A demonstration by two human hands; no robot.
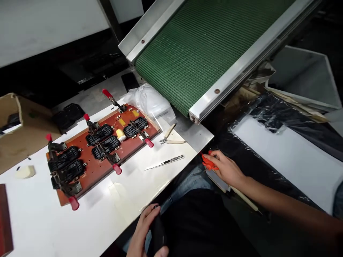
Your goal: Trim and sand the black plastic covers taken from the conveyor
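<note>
Head view: the right hand [226,167] closes on orange scissors [209,162] beside the desk [128,200]; the left hand [146,228] grips a black part [158,232]. The clamp board [99,146], cutters [170,137] and knife [166,162] lie well apart leftward.

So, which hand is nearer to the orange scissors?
The right hand: it rests on the orange scissors, fingers over the handles. The left hand is low near the lap, holding a black part, well apart.
</note>
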